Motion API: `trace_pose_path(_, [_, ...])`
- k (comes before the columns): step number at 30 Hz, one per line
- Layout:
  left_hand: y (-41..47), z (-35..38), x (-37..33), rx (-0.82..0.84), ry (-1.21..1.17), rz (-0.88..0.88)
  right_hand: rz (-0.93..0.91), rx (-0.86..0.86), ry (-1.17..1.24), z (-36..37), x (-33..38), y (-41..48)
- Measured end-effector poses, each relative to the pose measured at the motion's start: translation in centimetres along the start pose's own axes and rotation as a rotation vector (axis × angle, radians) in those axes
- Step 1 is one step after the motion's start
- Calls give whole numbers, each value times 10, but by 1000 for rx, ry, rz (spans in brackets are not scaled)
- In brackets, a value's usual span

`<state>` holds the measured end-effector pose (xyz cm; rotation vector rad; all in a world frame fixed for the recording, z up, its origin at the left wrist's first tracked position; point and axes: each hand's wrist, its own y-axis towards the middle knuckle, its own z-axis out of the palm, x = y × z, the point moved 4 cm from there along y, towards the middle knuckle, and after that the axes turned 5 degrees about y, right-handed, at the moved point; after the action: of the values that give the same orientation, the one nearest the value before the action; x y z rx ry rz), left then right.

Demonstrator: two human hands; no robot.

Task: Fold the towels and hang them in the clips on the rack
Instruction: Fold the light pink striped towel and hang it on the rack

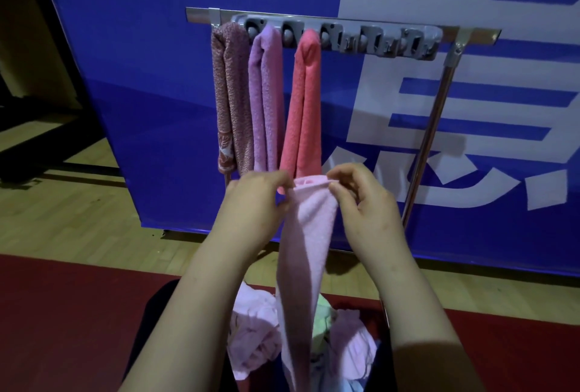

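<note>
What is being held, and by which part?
Left hand and right hand pinch the pale pink towel at its top edge, one at each end.

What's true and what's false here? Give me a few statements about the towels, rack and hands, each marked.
1. A mottled pink towel, a lilac towel and a coral towel hang from the clip rail. True.
2. The coral towel hangs at the rail's right end. False: it is third from the left, and the clips to its right are empty.
3. The left hand and right hand both pinch the top edge of the pale pink towel. True.
4. The pale pink towel is already clipped. False: it is held below the rail.
</note>
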<state>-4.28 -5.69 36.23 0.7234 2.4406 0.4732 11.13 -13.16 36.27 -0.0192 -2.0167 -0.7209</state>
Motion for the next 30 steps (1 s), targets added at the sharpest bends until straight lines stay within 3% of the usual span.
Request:
trace_pose_path(2, [-5, 11, 8, 121, -32, -48, 15, 33, -26, 4, -6, -4])
trace_pose_path(9, [-5, -8, 7, -76, -275, -73, 41, 3, 49, 2, -5, -1])
trace_pose_path(14, [-13, 0, 9, -14, -474, -115, 65, 12, 87, 6, -6, -3])
trace_pose_path(22, [-9, 4, 13, -16, -919, -203, 83, -52, 353, -5, 9, 1])
trace_pose_path(27, [-20, 29, 20, 207, -1048, -265, 106, -53, 400, -5, 5, 2])
trace_pose_path(30, [-28, 46, 22, 336, -985, -266, 109, -51, 402, -5, 3, 3])
